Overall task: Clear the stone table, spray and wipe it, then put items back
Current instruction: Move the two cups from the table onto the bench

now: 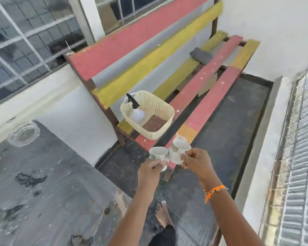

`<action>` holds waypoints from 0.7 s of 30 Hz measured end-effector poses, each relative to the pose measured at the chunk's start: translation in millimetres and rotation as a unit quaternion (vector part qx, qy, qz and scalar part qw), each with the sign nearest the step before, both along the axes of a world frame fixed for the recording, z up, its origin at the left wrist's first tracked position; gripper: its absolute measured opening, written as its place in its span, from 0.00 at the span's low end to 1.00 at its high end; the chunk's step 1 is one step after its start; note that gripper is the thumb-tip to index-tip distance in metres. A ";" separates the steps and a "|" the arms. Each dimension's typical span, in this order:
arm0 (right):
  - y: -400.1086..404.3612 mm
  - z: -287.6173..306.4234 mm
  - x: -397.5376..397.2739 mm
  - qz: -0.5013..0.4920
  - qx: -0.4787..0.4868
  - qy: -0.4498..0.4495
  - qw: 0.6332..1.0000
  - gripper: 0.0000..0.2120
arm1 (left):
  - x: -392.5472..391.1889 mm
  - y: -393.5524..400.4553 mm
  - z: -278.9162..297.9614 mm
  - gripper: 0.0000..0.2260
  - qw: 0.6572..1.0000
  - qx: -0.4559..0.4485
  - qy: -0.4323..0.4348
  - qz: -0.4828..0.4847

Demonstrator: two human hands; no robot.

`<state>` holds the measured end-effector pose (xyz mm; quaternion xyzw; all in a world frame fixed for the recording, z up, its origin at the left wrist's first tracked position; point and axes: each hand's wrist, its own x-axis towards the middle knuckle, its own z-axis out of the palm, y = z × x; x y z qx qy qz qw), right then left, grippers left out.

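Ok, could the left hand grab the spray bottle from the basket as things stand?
Probably not: the left hand already holds a cup. The spray bottle sits uncovered in the basket.

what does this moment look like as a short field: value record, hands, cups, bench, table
left hand: grips a white cup
right hand: grips a second white cup, orange thread bracelet on the wrist
cups: held side by side over the bench's near end
bench: red and yellow slats
basket: cream, on the bench seat, holds a spray bottle
grey cloth: on the bench's far end
stone table: glass bowl on it
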<state>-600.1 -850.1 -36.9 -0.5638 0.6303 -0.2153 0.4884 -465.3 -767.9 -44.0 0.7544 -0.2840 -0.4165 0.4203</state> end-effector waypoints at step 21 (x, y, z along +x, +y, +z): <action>-200.5 -192.6 -21.7 0.176 0.063 0.124 0.975 0.14 | -61.8 -165.2 -185.5 0.06 0.977 0.144 -0.103 0.119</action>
